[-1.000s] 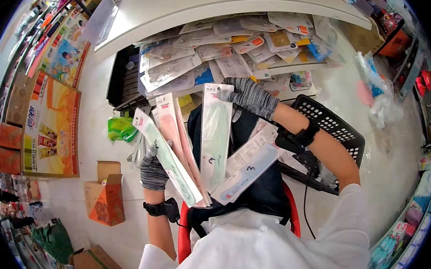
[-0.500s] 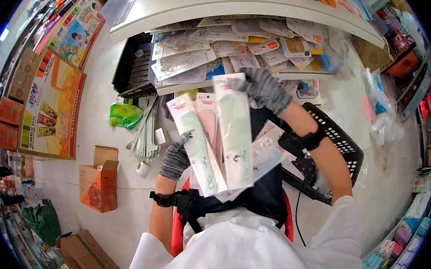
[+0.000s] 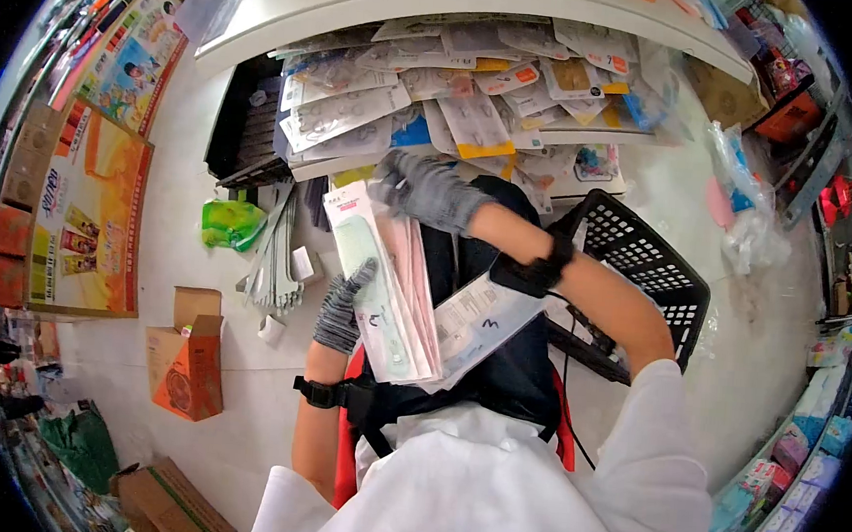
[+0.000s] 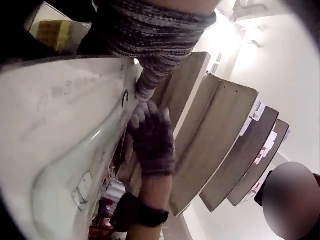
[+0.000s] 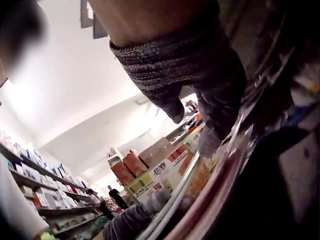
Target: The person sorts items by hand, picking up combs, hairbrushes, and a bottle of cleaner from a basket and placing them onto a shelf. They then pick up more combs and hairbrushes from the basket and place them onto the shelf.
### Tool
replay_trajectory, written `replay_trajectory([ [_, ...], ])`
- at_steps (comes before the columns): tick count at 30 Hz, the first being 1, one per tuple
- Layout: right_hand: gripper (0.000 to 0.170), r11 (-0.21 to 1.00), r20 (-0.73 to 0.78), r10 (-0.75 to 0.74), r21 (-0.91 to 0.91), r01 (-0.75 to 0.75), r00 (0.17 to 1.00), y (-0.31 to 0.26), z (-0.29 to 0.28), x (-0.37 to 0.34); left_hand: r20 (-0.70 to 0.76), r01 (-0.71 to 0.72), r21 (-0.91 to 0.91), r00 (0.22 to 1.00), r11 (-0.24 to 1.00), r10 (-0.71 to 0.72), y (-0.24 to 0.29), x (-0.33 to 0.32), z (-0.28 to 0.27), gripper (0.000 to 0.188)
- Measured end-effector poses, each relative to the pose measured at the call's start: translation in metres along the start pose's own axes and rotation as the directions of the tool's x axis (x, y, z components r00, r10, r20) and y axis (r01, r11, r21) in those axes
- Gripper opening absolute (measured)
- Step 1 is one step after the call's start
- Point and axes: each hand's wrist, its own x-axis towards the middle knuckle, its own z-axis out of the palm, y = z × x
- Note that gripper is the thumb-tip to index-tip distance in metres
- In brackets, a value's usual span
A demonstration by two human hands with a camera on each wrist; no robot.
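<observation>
My left hand (image 3: 339,316), in a grey knit glove, grips an upright sheaf of packaged combs, its thumb over the front. A pale green comb in a clear pack (image 3: 376,302) is foremost, and pink comb packs (image 3: 419,280) stick out behind it. In the left wrist view the green comb (image 4: 70,165) shows large. Across the top of the sheaf is my gloved right hand (image 3: 433,193), blurred, its fingertips at the upper edges. The right wrist view shows its thumb (image 5: 174,111) apart from the packs. Bluish comb packs (image 3: 489,320) lie on the lap, right of the sheaf.
Ahead, a low shelf holds piled blister packs (image 3: 429,88) under a white shelf board (image 3: 445,0). A black basket (image 3: 649,262) stands at the right, a black crate (image 3: 242,135) at the left. Metal hooks (image 3: 274,255) and an open orange box (image 3: 187,358) are on the floor.
A green comb pack that my right hand held has come onto the front of the left hand's sheaf. My right hand has shifted left to the sheaf's top.
</observation>
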Motion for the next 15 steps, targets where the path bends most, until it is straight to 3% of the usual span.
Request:
replay_trajectory([
  [2, 0.030, 0.976, -0.080, -0.081, -0.207, 0.063, 0.993, -0.001, -0.033, -0.030, 0.087, -0.005, -0.116, 0.996, 0.993, 0.015, -0.004, 0.006, -0.009, 0.039],
  [4, 0.030, 0.913, -0.040, 0.137, -0.382, -0.142, 0.990, 0.005, -0.063, -0.057, 0.053, 0.015, -0.113, 0.999, 0.994, -0.009, -0.006, 0.011, -0.019, 0.040],
  [6, 0.036, 0.894, -0.205, 0.035, -0.431, -0.123, 0.978, 0.038, -0.074, -0.096, 0.140, 0.040, -0.191, 0.990, 0.981, -0.013, -0.005, 0.011, -0.023, 0.040],
  [9, 0.036, 0.919, -0.220, 0.148, -0.329, -0.216, 0.964, 0.079, -0.076, -0.136, 0.089, 0.058, -0.239, 0.995, 0.969, -0.037, -0.010, 0.012, -0.024, 0.040],
  [12, 0.038, 0.914, -0.262, 0.056, -0.375, -0.155, 0.963, 0.093, -0.073, -0.146, 0.035, 0.040, -0.250, 0.999, 0.967, -0.032, -0.009, 0.010, -0.014, 0.038],
  [13, 0.043, 0.930, -0.212, 0.158, -0.296, -0.217, 0.965, 0.077, -0.075, -0.140, 0.040, 0.036, -0.240, 0.999, 0.970, -0.027, -0.008, 0.010, -0.012, 0.038],
  [15, 0.039, 0.897, -0.171, -0.098, -0.443, 0.013, 0.980, 0.052, -0.069, -0.124, 0.053, 0.030, -0.212, 0.998, 0.977, -0.020, -0.006, 0.008, -0.008, 0.039],
])
